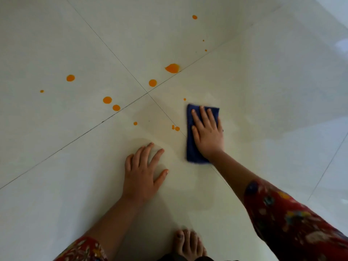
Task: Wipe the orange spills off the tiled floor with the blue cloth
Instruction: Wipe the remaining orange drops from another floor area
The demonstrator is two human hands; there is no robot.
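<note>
Pale tiled floor, right hand flat on blue cloth, left hand spread on tile

One blue cloth lies under one of two hands, the right hand; the left hand is at seven o'clock of it. Fourteen orange spills dot the floor, mostly toward eleven o'clock. One bare foot shows.

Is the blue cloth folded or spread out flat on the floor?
Folded, as far as shows: the blue cloth is a thick, narrow rectangle, pressed flat under the right hand.
</note>
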